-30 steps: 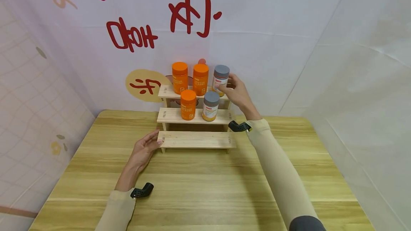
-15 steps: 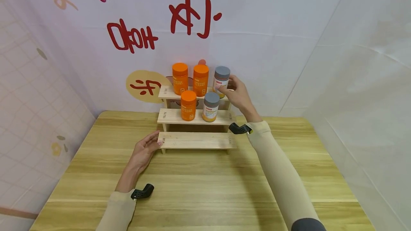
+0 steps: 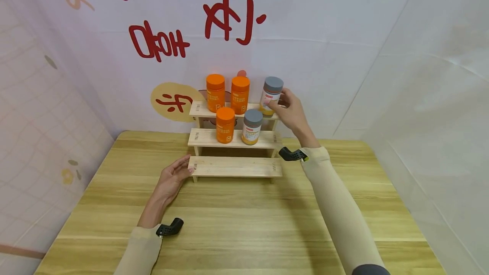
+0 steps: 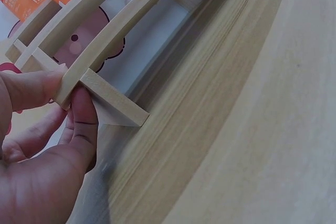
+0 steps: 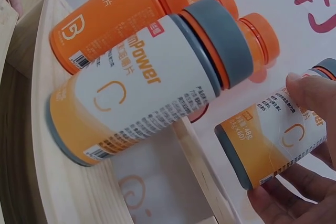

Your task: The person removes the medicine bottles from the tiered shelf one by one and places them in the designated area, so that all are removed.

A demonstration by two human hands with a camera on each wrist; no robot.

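My right hand (image 3: 293, 116) grips a grey-capped vitamin bottle (image 3: 273, 84) at the right end of the top tier, thumb in front and fingers behind. The bottle leans slightly; in the right wrist view its yellow lower label (image 5: 252, 140) faces the camera. With thumb and fingers, my left hand (image 3: 171, 181) pinches the left end of the lowest board (image 4: 94, 51) of a three-tier wooden display rack (image 3: 233, 166). Two orange bottles (image 3: 215, 92) stand left on the top tier. On the middle tier are another orange bottle (image 3: 225, 125) and a second grey-capped bottle (image 3: 252, 127).
The rack stands on a wood-grain table (image 3: 237, 224), close to a white backdrop (image 3: 317, 54) with red lettering. A pale side sheet (image 3: 431, 118) hangs along the table's right. Dark wrist cameras (image 3: 292, 154) are strapped at both sleeves.
The right hand has shifted the grey-capped bottle rightward along the top tier, widening its gap from the orange bottles. My left hand keeps its place on the lowest board.
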